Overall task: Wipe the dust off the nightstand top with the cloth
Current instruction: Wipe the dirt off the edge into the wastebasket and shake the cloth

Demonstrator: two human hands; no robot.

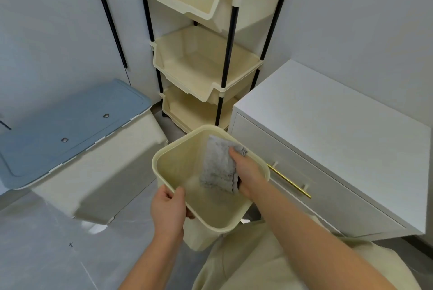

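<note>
A grey folded cloth (218,164) hangs inside a cream plastic bin (168,163), pinched by my right hand (247,172) at the bin's right rim. My left hand (167,207) grips the bin's near rim and holds it up off the floor. The white nightstand (339,123) stands to the right, its top bare, with a drawer and a gold bar handle (289,180) on the front. Both hands are left of the nightstand, in front of its near corner.
A cream three-tier rack (206,64) with black posts stands behind the bin, beside the nightstand; its top tier holds a wooden lid and small items. A cream storage box with a blue lid (70,125) sits on the grey floor at left. My knee fills the lower right.
</note>
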